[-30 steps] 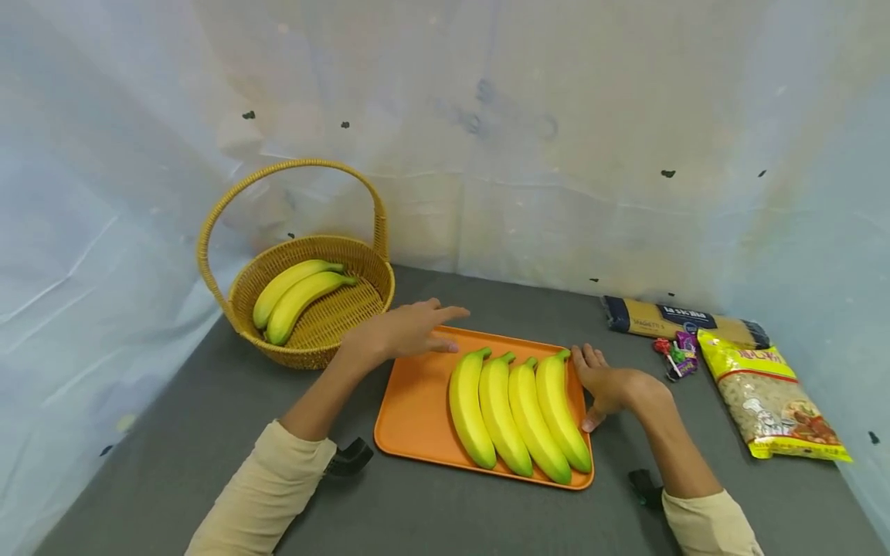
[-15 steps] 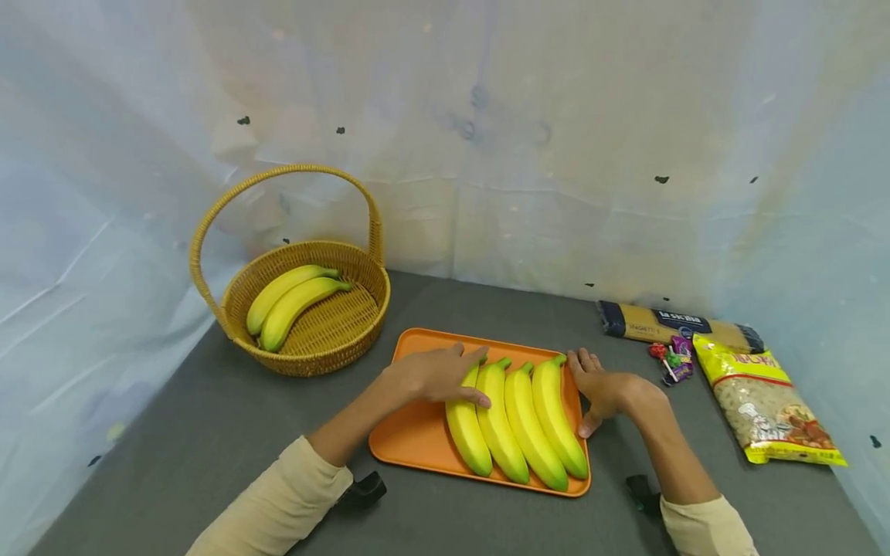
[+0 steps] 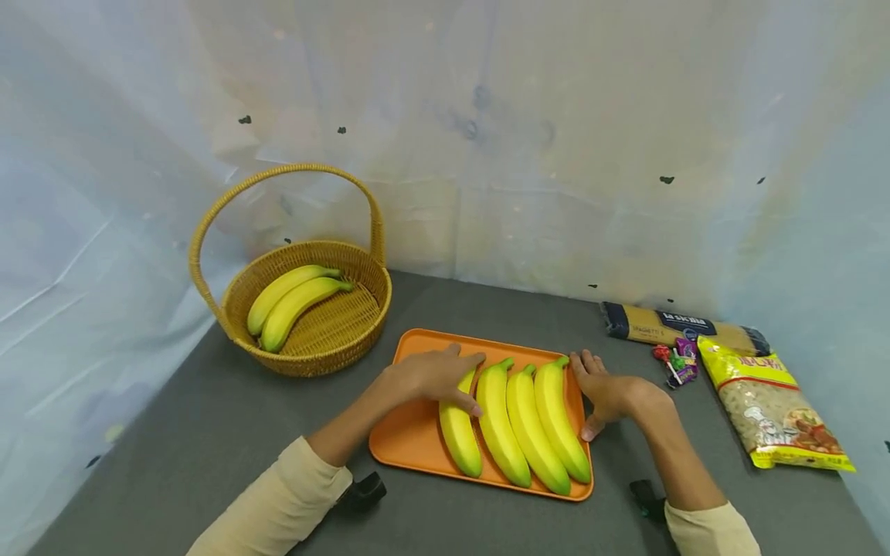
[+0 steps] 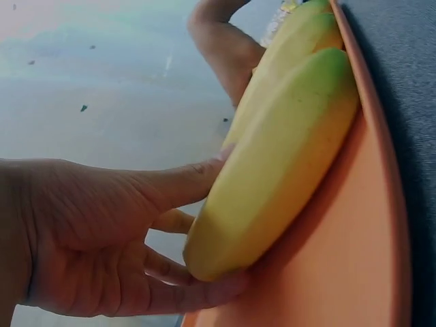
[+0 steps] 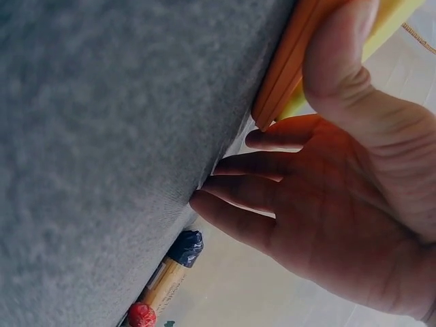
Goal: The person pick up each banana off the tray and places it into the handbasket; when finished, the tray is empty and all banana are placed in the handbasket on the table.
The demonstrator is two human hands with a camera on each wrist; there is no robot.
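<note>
An orange tray (image 3: 406,436) on the grey table bears several yellow bananas lying side by side. My left hand (image 3: 427,377) pinches the leftmost banana (image 3: 459,440) near its stem end, and this banana stands a little apart from the others. In the left wrist view the thumb is on one side of that banana (image 4: 276,177) and the fingertips on the other. My right hand (image 3: 610,395) rests against the tray's right edge with fingers stretched out; in the right wrist view the thumb lies at the tray rim (image 5: 279,75) and no object is in the palm.
A wicker basket (image 3: 320,366) with a tall handle holds two bananas (image 3: 302,309) at the back left. A spaghetti pack (image 3: 684,326), some lollipops (image 3: 676,359) and a yellow food bag (image 3: 775,405) lie at the right. A pale sheet hangs behind the table.
My left hand came down from above the tray's left part onto the leftmost banana. That banana has shifted slightly left, opening a gap. The right hand stayed at the tray's edge.
</note>
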